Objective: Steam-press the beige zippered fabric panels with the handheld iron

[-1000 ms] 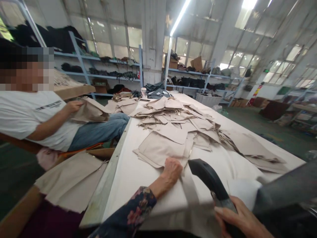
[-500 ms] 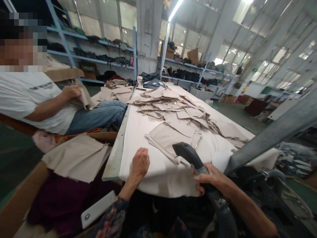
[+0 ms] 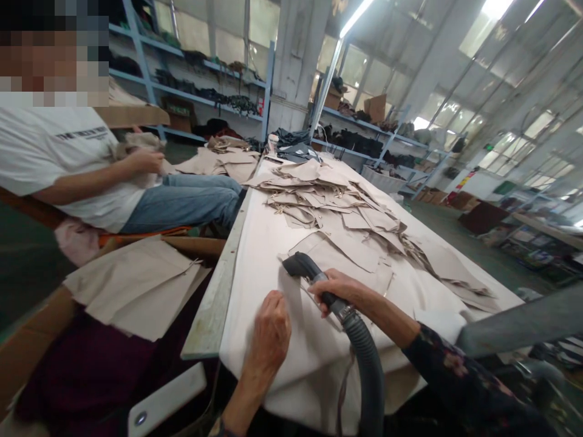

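My right hand (image 3: 334, 290) grips the black vacuum nozzle (image 3: 303, 265), fingers wrapped round its neck. From it a ribbed grey hose (image 3: 368, 364) runs down past the table's near edge. The nozzle's mouth lies over the left edge of a beige fabric piece (image 3: 341, 258) on the white-covered table (image 3: 259, 243). My left hand (image 3: 272, 331) is curled closed over the near end of the table, left of the hose; whatever its fingers may hold is hidden. Farther up the table lies a heap of beige fabric pieces (image 3: 314, 182).
A seated co-worker (image 3: 91, 164) handles beige fabric at the left. Below, a cardboard box (image 3: 43, 328) holds more beige pieces (image 3: 136, 285) and dark purple cloth (image 3: 86, 370). A white device (image 3: 166, 400) is at the lower left. A slanting metal post (image 3: 514, 325) crosses at right.
My right hand has carried the vacuum nozzle left and forward onto the table, to the near fabric piece. My left hand stays closed near the table's end. The view has shifted somewhat.
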`<action>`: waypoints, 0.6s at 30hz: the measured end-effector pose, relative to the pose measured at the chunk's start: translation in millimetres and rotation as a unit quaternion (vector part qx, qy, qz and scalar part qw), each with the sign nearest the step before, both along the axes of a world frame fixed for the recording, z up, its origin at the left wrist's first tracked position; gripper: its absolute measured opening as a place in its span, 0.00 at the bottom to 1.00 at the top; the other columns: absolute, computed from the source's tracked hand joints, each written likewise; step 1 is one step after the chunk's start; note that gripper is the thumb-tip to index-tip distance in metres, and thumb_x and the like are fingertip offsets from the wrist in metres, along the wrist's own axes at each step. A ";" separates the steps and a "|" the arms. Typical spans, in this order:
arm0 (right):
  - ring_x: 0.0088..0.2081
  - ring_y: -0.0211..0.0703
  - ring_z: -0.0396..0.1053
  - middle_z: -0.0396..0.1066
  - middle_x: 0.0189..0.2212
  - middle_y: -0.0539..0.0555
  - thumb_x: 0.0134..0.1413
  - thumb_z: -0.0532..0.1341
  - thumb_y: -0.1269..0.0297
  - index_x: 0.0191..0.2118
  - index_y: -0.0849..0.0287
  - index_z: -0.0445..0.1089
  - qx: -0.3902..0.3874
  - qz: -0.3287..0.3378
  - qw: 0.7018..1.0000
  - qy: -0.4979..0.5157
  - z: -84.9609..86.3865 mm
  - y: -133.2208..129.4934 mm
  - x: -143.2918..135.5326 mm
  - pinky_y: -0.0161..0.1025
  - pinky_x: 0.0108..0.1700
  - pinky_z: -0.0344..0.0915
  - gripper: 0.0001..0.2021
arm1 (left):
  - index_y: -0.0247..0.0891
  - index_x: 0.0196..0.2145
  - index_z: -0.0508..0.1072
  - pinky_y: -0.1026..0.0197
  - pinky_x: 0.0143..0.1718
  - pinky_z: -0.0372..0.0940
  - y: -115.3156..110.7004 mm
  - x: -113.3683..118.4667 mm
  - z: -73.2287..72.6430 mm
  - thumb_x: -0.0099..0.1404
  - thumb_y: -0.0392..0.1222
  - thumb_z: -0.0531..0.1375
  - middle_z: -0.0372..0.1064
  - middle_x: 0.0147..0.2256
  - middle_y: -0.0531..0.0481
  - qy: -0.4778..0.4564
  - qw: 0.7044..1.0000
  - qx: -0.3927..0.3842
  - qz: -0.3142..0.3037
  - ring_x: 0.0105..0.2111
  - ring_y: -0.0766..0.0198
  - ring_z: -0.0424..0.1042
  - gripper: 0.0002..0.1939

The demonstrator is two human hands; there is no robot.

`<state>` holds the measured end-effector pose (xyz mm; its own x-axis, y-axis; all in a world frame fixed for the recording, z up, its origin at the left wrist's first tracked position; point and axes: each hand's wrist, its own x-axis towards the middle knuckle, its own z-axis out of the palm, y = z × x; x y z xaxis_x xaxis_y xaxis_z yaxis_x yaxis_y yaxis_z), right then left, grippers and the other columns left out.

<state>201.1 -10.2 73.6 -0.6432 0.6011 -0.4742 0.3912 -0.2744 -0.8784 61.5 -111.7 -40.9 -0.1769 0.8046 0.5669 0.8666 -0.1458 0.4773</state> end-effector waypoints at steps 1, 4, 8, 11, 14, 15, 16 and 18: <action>0.16 0.34 0.65 0.65 0.15 0.48 0.43 0.63 0.65 0.21 0.65 0.64 -0.001 0.001 1.000 -0.004 -1.4 3.7 -4.7 0.35 0.22 0.71 0.10 | 0.34 0.36 0.67 0.50 0.49 0.63 -0.3 2.3 2.4 0.58 0.25 0.47 0.66 0.40 0.41 0.002 1.000 -0.013 0.002 0.47 0.54 0.64 0.13; 0.15 0.34 0.65 0.65 0.13 0.48 0.44 0.63 0.64 0.21 0.65 0.64 0.000 0.011 1.000 0.001 -3.8 12.6 -13.6 0.34 0.22 0.70 0.10 | 0.29 0.45 0.66 0.50 0.51 0.62 2.8 14.0 11.1 0.60 0.25 0.46 0.66 0.45 0.38 0.028 0.998 -0.035 -0.040 0.51 0.54 0.63 0.17; 0.16 0.35 0.65 0.66 0.13 0.50 0.47 0.61 0.62 0.21 0.66 0.65 -0.002 0.045 0.999 -0.003 -6.8 24.0 -12.3 0.31 0.21 0.67 0.12 | 0.28 0.53 0.62 0.50 0.55 0.58 15.4 33.3 17.4 0.63 0.28 0.46 0.62 0.52 0.37 0.077 0.990 -0.020 -0.119 0.56 0.53 0.58 0.20; 0.17 0.36 0.66 0.67 0.13 0.50 0.48 0.60 0.61 0.20 0.66 0.67 0.013 0.072 0.997 -0.016 -7.9 32.5 -8.5 0.31 0.22 0.66 0.13 | 0.30 0.52 0.64 0.51 0.56 0.57 21.7 40.3 16.3 0.64 0.31 0.48 0.62 0.54 0.38 0.089 0.986 -0.058 -0.131 0.56 0.53 0.59 0.19; 0.16 0.34 0.65 0.67 0.13 0.50 0.48 0.60 0.62 0.21 0.66 0.67 0.027 0.079 0.996 -0.034 -6.5 40.5 -12.5 0.30 0.20 0.64 0.13 | 0.30 0.56 0.61 0.54 0.56 0.57 21.2 40.4 15.2 0.62 0.32 0.49 0.60 0.56 0.38 0.105 0.980 -0.090 -0.144 0.57 0.54 0.57 0.23; 0.16 0.34 0.64 0.67 0.13 0.50 0.47 0.61 0.62 0.20 0.66 0.66 0.027 0.076 0.996 -0.038 -5.8 43.2 -16.1 0.29 0.20 0.64 0.12 | 0.29 0.56 0.61 0.54 0.56 0.56 20.4 39.7 15.6 0.62 0.32 0.49 0.59 0.57 0.37 0.110 0.979 -0.097 -0.144 0.58 0.54 0.56 0.24; 0.15 0.34 0.64 0.67 0.13 0.50 0.47 0.61 0.63 0.20 0.65 0.65 0.025 0.070 0.996 -0.040 -5.2 46.0 -20.6 0.29 0.19 0.64 0.12 | 0.29 0.56 0.61 0.54 0.56 0.56 19.5 39.0 16.2 0.62 0.31 0.49 0.58 0.57 0.37 0.114 0.978 -0.100 -0.143 0.58 0.53 0.55 0.24; 0.15 0.34 0.64 0.66 0.13 0.50 0.46 0.61 0.64 0.20 0.65 0.64 0.020 0.056 0.998 -0.037 -4.2 50.8 -30.3 0.29 0.18 0.64 0.11 | 0.29 0.56 0.61 0.54 0.57 0.55 18.4 37.9 17.7 0.62 0.31 0.49 0.55 0.59 0.38 0.118 0.977 -0.104 -0.143 0.59 0.53 0.54 0.24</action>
<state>170.8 40.6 69.3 -0.6718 0.5471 -0.4994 0.4810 -0.1906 -0.8558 99.4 -93.3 -23.2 0.1884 0.9040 0.3838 0.8938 -0.3197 0.3144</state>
